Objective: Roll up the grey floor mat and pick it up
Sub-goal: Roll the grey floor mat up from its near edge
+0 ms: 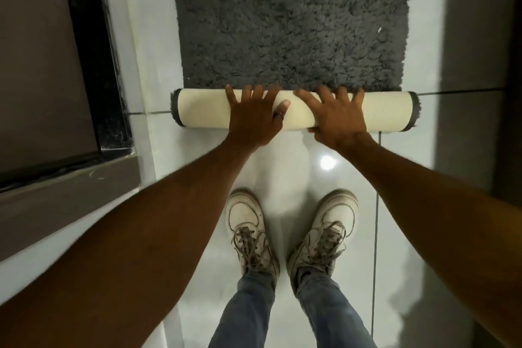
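The grey floor mat [293, 22] lay on the glossy white tile floor [395, 234], partly rolled. The rolled portion [387, 110] formed a tube at the mat's near edge, cream backing outward, with grey pile showing at both ends. The unrolled shaggy part stretched away beyond the roll, flat on the tiles.

The left hand [254, 118] rested on top of the roll, left of its middle, palm down, fingers spread and extended over the roll's far side; the thumb lay along the cream backing. A dark ring was visible on the thumb. The right hand [337, 118] was placed just beside it, right of the roll's middle, fingers likewise spread and flat over the top, thumb tucked at the roll's near lower edge. Neither hand was closed around the roll; both pressed on it with open palms.

Two white laced shoes [248, 234] stood on the tiles on the near side of the roll, apart from it. A dark-framed doorway [93, 51] lay to the left of the mat.
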Motion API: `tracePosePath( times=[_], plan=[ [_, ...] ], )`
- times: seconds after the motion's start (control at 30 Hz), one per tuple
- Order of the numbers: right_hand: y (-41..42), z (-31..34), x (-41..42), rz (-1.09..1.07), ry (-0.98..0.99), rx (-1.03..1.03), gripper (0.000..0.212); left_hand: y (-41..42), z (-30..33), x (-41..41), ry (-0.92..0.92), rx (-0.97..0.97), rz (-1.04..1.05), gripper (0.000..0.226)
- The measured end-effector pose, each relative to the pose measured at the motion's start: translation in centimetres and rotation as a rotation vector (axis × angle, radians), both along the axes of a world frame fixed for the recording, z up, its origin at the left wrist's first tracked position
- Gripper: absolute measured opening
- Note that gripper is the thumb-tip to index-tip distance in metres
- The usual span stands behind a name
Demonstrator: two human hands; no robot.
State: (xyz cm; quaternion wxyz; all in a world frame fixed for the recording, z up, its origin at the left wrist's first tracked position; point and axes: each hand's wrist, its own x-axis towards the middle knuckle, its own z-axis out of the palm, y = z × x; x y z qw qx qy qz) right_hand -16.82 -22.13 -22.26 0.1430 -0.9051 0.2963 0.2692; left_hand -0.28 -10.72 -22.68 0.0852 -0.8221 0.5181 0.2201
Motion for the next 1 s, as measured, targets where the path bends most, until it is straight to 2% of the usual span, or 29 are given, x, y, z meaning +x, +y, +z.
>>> tracePosePath(
  times=[0.2,0.4,0.5,0.6,0.63,0.73,0.9,1.0],
  plan=[
    [3.5,0.7,-5.4,0.073,0.118,0.167,0.101,7.0,0.8,-6.7,0.083,-0.035,0.013,0.062],
    [1.2,-0.1,-4.9,0.07,0.194,0.38,0.107,14.5,0.4,-13.9,0.007,-0.12,0.051,0.074],
    [1.6,0.6,-5.4,0.11,0.038,0.215,0.114,13.5,-0.5,-13.1,-0.025,-0.158,0.077,0.07],
    [4.1,1.4,-8.6,0.025,-0.271,-0.018,0.087,10.7,-1.0,-10.9,-0.049,-0.2,0.08,0.064],
    [4.8,1.6,-9.5,0.019,-0.307,-0.052,0.079,9.3,-1.2,-9.8,-0.053,-0.218,0.08,0.063],
    [5.1,1.7,-10.0,0.087,-0.237,-0.04,0.088,5.8,-1.4,-6.8,-0.078,-0.239,0.054,0.062],
    [1.0,0.7,-4.3,0.023,-0.127,-0.066,0.129,0.9,-1.1,-2.2,-0.065,-0.289,0.051,0.061],
    [-2.5,0.0,-0.9,-0.027,-0.069,-0.058,0.126,-0.1,-0.9,-0.5,-0.09,-0.293,0.001,0.059]
  ],
)
